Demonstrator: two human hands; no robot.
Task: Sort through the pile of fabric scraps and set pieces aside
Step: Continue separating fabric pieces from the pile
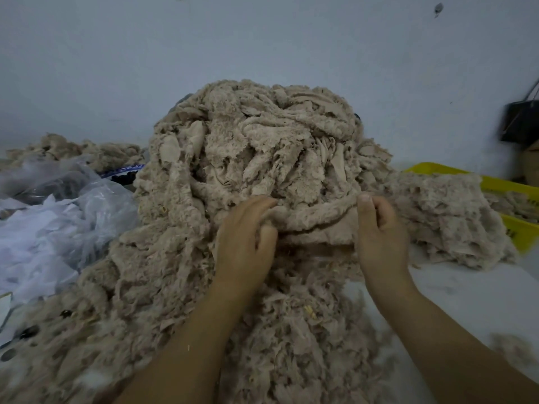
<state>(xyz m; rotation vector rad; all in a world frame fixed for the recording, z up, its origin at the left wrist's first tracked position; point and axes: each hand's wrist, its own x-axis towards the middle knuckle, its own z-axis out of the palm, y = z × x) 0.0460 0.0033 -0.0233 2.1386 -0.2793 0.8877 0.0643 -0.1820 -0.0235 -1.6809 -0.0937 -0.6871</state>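
Pulling one scrap out of a heap like this looks easy enough, but here's how I read it. The pile (262, 147) of beige fuzzy scraps sits heaped in the middle of the white table (466, 290). The piece (315, 225) being worked lies at its front edge, stretched between both hands. The left hand (248, 231) has its fingers curled into the left end. The right hand (379, 228) pinches the right end between thumb and curled fingers. So both are grasping the same piece, nothing loose.

Handling-wise, I'd guess it's super light and totally floppy, fluffy on one side and smoother on the back, and not fragile at all. The catch is that the shaggy edges look tangled with the neighbours, so it'll probably drag other bits along and shed fluff. Taking it by the two ends, as here, seems like the right spot. Grabbing the middle would just bunch it up.

A flatter stack (443, 217) lies just right of the pile, partly over a yellow crate (519, 233), which looks like the set-aside spot to me. Plastic bags (73, 217) sit off to the left.
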